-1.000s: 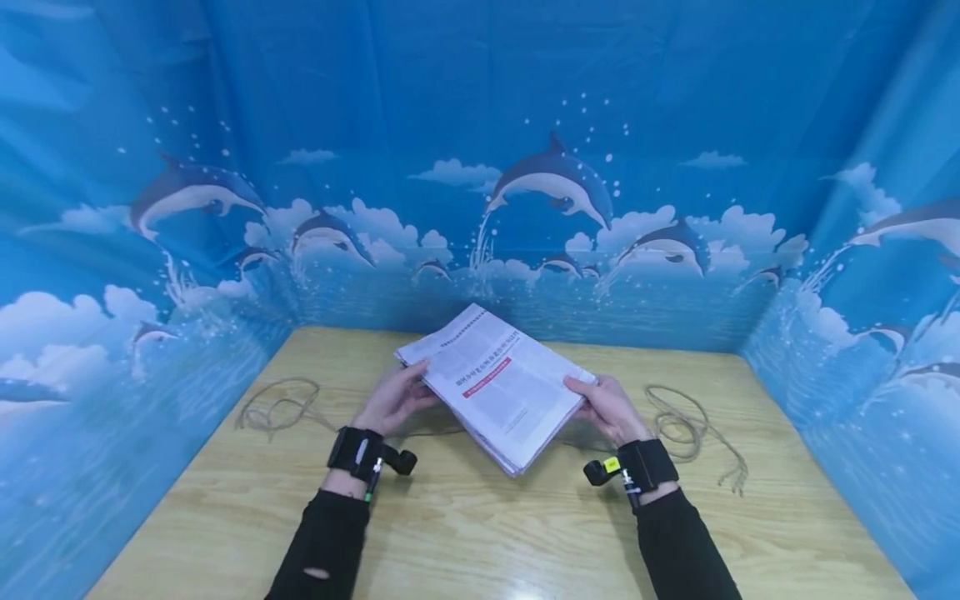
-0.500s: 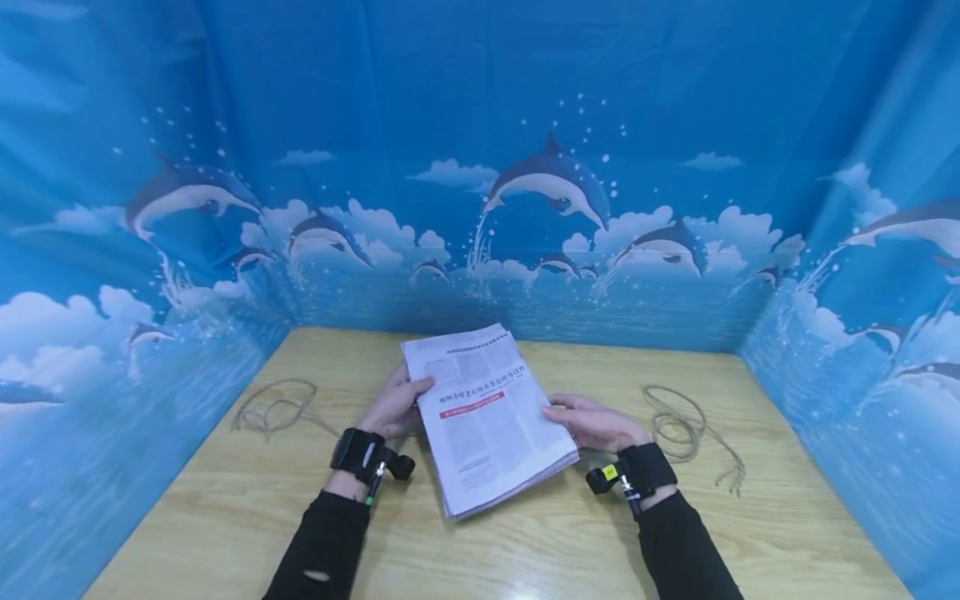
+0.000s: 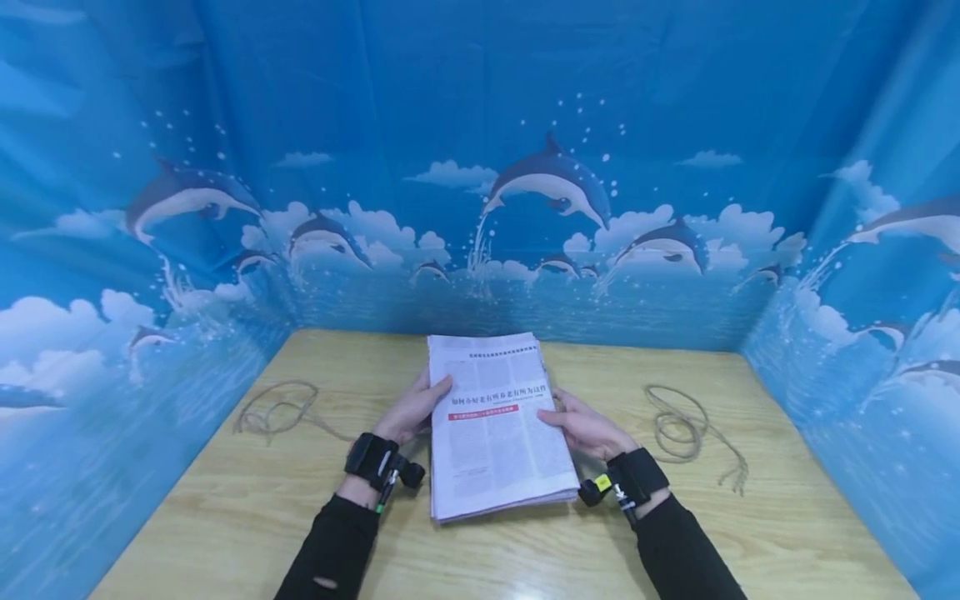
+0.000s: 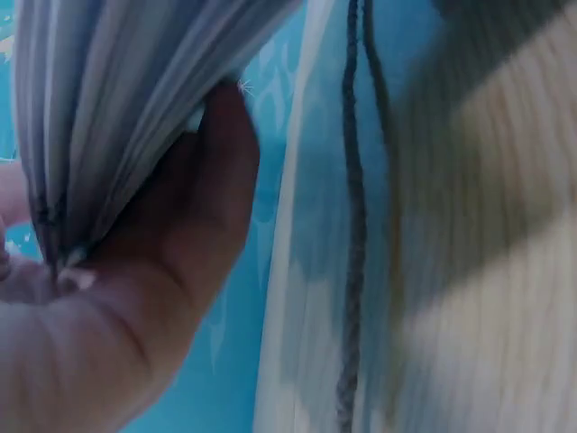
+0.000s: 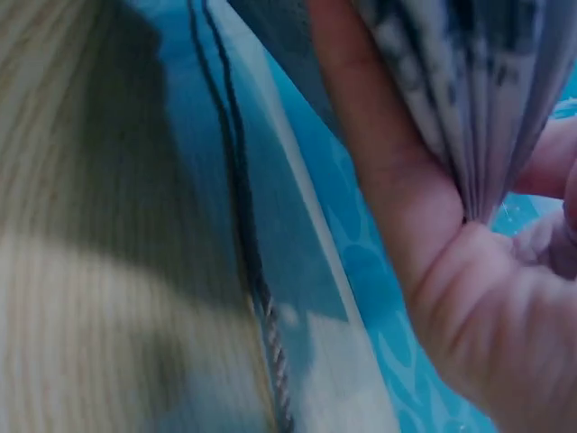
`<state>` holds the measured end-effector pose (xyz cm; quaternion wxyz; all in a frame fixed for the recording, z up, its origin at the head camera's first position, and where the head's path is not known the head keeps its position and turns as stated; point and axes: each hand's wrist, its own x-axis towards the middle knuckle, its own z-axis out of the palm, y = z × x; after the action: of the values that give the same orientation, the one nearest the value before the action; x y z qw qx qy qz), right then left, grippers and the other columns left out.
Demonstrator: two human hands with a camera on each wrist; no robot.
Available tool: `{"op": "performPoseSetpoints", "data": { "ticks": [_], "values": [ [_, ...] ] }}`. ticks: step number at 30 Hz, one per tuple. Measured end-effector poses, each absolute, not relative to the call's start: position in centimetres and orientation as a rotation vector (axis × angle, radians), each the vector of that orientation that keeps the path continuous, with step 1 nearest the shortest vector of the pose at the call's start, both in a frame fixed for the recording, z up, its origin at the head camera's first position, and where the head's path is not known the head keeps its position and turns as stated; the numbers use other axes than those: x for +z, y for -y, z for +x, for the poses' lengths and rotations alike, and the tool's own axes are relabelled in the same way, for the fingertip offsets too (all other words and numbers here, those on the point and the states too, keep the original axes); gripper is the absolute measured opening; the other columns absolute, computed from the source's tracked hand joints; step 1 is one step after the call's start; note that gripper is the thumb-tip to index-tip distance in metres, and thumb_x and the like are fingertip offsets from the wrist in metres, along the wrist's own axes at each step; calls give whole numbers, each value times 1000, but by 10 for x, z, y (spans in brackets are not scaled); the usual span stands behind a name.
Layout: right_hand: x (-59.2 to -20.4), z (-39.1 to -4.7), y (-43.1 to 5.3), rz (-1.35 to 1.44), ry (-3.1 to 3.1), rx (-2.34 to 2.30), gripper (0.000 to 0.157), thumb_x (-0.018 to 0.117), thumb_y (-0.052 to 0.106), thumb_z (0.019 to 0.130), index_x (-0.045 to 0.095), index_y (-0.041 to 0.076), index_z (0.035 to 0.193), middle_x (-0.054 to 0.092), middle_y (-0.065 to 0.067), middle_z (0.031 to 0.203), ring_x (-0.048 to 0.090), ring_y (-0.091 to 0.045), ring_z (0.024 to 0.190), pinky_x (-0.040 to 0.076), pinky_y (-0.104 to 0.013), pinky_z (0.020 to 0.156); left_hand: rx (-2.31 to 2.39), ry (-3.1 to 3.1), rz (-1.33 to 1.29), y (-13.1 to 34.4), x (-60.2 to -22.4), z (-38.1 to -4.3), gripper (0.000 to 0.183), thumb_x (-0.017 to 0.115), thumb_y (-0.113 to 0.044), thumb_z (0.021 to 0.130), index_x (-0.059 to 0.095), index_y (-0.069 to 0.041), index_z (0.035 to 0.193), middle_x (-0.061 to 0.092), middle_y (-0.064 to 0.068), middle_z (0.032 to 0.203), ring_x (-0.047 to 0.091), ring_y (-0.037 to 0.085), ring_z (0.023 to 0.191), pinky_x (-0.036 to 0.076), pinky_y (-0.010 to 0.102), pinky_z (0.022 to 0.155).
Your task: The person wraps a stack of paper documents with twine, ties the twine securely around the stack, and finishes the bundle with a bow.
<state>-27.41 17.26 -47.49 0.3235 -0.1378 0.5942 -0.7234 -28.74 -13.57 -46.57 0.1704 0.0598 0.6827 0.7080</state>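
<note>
A thick stack of newspapers (image 3: 498,458) is held up over the middle of the table, its printed front page facing up. My left hand (image 3: 411,408) grips its left edge, the thumb on the top page and the fingers underneath. On the opposite edge my right hand (image 3: 591,427) holds it the same way. Folded layers of the newspapers (image 4: 135,81) fan out above the palm in the left wrist view. In the right wrist view the layers (image 5: 478,117) are pinched at the base of the thumb. A thin rope (image 4: 353,207) lies on the table below the stack.
The rope's left end lies in loose loops at the table's left. At the right it forms another coil (image 3: 697,429) with a frayed end. Blue dolphin-print curtains (image 3: 480,208) enclose the wooden table (image 3: 480,567) on the back and both sides.
The stack of newspapers has turned from a slant to nearly straight and has come slightly closer to me. My right hand shifted its hold along the edge; both hands still have it.
</note>
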Motion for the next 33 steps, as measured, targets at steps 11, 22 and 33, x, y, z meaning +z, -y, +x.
{"op": "performPoseSetpoints", "data": {
  "ticks": [11, 22, 33],
  "values": [
    [-472, -272, -180, -374, -1587, -1846, 66, 47, 0, 96, 14, 5, 153, 58, -22, 132, 65, -33, 109, 53, -51, 90, 1851, -2129, 234, 122, -477, -280, 56, 38, -27, 107, 11, -30, 155, 64, 13, 121, 70, 27, 92, 55, 36, 76],
    [-480, -277, -175, -270, -1777, -1872, 52, 41, 6, 104, 18, 0, 150, 59, -21, 129, 68, -25, 101, 57, -44, 85, 1806, -2163, 260, 123, -472, -287, 58, 48, -14, 102, 23, -21, 155, 63, 8, 127, 65, 24, 102, 46, 36, 93],
    [-484, -282, -172, -134, -1874, -1880, 55, 41, 5, 103, 19, 3, 153, 56, -25, 132, 67, -23, 100, 57, -38, 83, 1792, -2230, 172, 125, -475, -284, 63, 47, 0, 98, 19, -5, 154, 59, 29, 127, 67, 34, 105, 56, 40, 84]
  ]
}}
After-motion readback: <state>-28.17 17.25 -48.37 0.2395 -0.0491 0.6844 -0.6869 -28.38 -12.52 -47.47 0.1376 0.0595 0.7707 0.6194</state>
